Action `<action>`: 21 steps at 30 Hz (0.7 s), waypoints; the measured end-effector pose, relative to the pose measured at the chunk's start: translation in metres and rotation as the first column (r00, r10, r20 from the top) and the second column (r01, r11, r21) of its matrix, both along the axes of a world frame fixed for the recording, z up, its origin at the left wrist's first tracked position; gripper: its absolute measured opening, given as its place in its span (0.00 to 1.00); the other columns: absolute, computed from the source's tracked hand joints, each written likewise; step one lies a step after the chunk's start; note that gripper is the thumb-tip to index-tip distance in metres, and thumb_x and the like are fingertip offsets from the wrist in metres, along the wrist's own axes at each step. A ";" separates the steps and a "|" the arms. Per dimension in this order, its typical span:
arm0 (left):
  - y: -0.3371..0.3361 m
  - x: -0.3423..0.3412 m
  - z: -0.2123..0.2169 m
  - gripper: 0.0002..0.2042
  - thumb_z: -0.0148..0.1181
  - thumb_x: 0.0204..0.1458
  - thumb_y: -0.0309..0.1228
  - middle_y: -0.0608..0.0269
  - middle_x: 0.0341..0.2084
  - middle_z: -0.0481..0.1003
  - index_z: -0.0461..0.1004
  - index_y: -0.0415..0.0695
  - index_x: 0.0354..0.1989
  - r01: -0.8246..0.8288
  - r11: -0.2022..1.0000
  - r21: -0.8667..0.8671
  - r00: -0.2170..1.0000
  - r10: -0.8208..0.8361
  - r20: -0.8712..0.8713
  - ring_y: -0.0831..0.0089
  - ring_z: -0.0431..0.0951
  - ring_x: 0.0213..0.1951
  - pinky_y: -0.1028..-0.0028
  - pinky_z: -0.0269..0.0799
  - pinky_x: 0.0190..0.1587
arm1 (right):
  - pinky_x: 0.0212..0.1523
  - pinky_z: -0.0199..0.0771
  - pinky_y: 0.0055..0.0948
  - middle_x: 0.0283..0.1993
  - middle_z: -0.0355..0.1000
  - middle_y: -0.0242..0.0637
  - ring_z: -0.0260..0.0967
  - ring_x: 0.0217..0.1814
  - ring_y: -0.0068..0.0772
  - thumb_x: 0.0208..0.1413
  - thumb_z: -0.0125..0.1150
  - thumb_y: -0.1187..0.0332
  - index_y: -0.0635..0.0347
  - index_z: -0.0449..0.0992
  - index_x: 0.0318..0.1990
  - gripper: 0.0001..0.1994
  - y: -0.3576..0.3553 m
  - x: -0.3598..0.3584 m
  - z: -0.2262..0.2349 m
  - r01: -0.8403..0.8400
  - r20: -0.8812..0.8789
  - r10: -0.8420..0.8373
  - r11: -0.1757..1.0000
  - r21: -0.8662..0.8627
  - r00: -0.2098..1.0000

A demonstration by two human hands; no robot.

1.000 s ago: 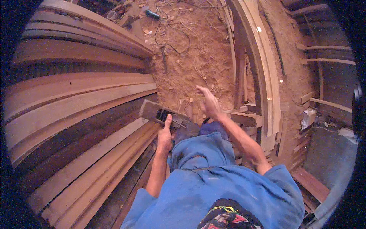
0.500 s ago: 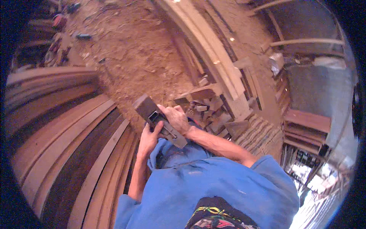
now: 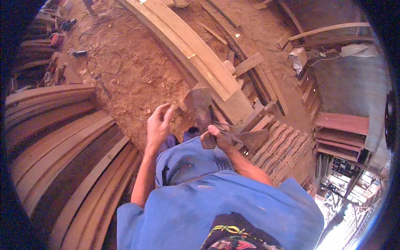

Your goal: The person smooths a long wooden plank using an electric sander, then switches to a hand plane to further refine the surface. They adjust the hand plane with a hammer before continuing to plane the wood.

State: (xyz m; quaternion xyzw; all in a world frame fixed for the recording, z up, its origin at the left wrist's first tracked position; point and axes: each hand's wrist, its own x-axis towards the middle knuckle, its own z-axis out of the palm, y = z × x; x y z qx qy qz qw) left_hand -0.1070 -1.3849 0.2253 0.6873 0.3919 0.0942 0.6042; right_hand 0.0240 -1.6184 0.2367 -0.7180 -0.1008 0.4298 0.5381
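My right hand is wrapped round a dark wooden hand plane, its thumb showing on the near end. The plane is tilted in front of my lap, and part of its body blurs into the dark wood pieces behind it. To the left, my left hand is raised in the air with its fingers bent and apart, touching nothing. A gap separates it from the plane.
Long boards are stacked along my left. A pale timber beam runs ahead, with offcuts by its near end. A ridged stack of wood pieces stands at my right. Beyond it is a reddish shelf unit. Shavings litter the dirt floor.
My left hand has let go of the plane and moved slightly up and left. My right hand has carried the plane to the right and turned it. The view has shifted too.
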 end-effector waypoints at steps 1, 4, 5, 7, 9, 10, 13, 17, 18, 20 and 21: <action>-0.020 0.024 -0.009 0.19 0.65 0.62 0.40 0.57 0.37 0.81 0.78 0.42 0.56 0.039 0.998 0.051 0.999 -0.037 -0.038 0.73 0.81 0.35 0.70 0.76 0.38 | 0.52 0.77 0.30 0.59 0.73 0.45 0.76 0.51 0.31 0.55 0.66 0.49 0.69 0.59 0.73 0.44 -0.027 0.017 0.001 -0.009 0.035 0.009 1.000 -0.022 0.999; -0.066 0.099 -0.039 0.19 0.68 0.58 0.37 0.52 0.42 0.81 0.78 0.41 0.54 -0.028 0.932 0.361 0.995 -0.009 0.100 0.66 0.82 0.38 0.67 0.78 0.40 | 0.45 0.80 0.31 0.49 0.77 0.42 0.78 0.43 0.30 0.55 0.67 0.52 0.68 0.62 0.71 0.41 -0.100 0.050 0.000 0.057 0.036 -0.059 0.995 0.078 0.998; -0.077 0.120 -0.048 0.19 0.67 0.57 0.36 0.51 0.45 0.81 0.78 0.42 0.55 -0.029 0.895 0.445 0.993 -0.024 0.114 0.63 0.83 0.41 0.66 0.79 0.42 | 0.41 0.81 0.32 0.41 0.79 0.41 0.79 0.38 0.30 0.55 0.68 0.53 0.68 0.64 0.69 0.39 -0.124 0.056 0.001 0.136 0.020 -0.140 0.979 0.155 0.990; -0.106 0.152 -0.066 0.24 0.69 0.55 0.39 0.52 0.58 0.75 0.77 0.44 0.58 -0.033 0.849 0.528 0.994 -0.028 0.108 0.56 0.77 0.56 0.59 0.74 0.57 | 0.40 0.82 0.32 0.36 0.82 0.40 0.80 0.32 0.30 0.55 0.68 0.55 0.70 0.64 0.69 0.39 -0.174 0.065 0.005 0.226 -0.067 -0.217 0.958 0.175 0.974; -0.132 0.172 -0.079 0.27 0.69 0.53 0.43 0.54 0.65 0.69 0.76 0.44 0.61 0.153 0.594 0.790 0.985 -0.154 -0.075 0.52 0.67 0.65 0.54 0.62 0.67 | 0.42 0.82 0.33 0.39 0.82 0.41 0.80 0.34 0.31 0.56 0.67 0.56 0.70 0.63 0.69 0.38 -0.206 0.075 0.002 0.267 0.032 -0.277 0.945 0.190 0.960; -0.142 0.178 -0.085 0.29 0.69 0.53 0.45 0.55 0.69 0.65 0.75 0.44 0.62 0.231 0.420 0.877 0.969 -0.185 -0.167 0.50 0.62 0.70 0.51 0.56 0.72 | 0.44 0.82 0.33 0.42 0.81 0.42 0.80 0.36 0.31 0.57 0.66 0.56 0.70 0.64 0.70 0.37 -0.218 0.078 0.000 0.282 0.099 -0.310 0.933 0.223 0.946; -0.177 0.168 -0.093 0.29 0.67 0.53 0.49 0.57 0.72 0.62 0.78 0.45 0.59 0.333 0.266 0.905 0.922 -0.291 -0.254 0.46 0.53 0.74 0.46 0.42 0.76 | 0.55 0.75 0.34 0.55 0.75 0.42 0.74 0.51 0.31 0.58 0.62 0.52 0.70 0.64 0.70 0.38 -0.248 0.085 0.003 0.295 0.022 -0.304 0.938 0.185 0.953; -0.223 0.121 -0.085 0.19 0.65 0.55 0.45 0.56 0.59 0.74 0.83 0.46 0.48 0.494 0.363 0.790 0.789 -0.569 -0.231 0.53 0.64 0.69 0.47 0.51 0.73 | 0.52 0.78 0.33 0.57 0.75 0.43 0.77 0.47 0.33 0.58 0.67 0.49 0.70 0.64 0.70 0.40 -0.251 0.099 0.001 0.230 0.062 -0.248 0.950 0.211 0.967; -0.228 0.112 -0.082 0.16 0.65 0.55 0.44 0.55 0.55 0.78 0.84 0.46 0.45 0.580 0.399 0.710 0.724 -0.651 -0.226 0.56 0.67 0.67 0.47 0.54 0.72 | 0.51 0.80 0.33 0.56 0.76 0.42 0.79 0.47 0.33 0.57 0.69 0.48 0.70 0.64 0.70 0.41 -0.244 0.104 -0.002 0.185 0.108 -0.213 0.956 0.227 0.971; -0.224 0.102 -0.076 0.15 0.63 0.57 0.41 0.55 0.49 0.80 0.83 0.45 0.46 0.376 0.787 0.488 0.914 -0.403 -0.054 0.56 0.75 0.58 0.51 0.64 0.64 | 0.51 0.80 0.36 0.53 0.77 0.42 0.80 0.48 0.35 0.56 0.71 0.46 0.69 0.64 0.70 0.43 -0.221 0.118 -0.012 0.041 0.331 -0.098 0.984 0.174 0.938; -0.219 0.100 -0.072 0.15 0.62 0.58 0.40 0.55 0.46 0.81 0.83 0.45 0.46 0.251 0.921 0.297 0.967 -0.250 -0.043 0.56 0.78 0.53 0.53 0.69 0.60 | 0.52 0.79 0.38 0.52 0.78 0.41 0.80 0.49 0.36 0.56 0.71 0.46 0.69 0.64 0.69 0.43 -0.203 0.130 -0.020 -0.083 0.537 0.006 0.989 0.120 0.843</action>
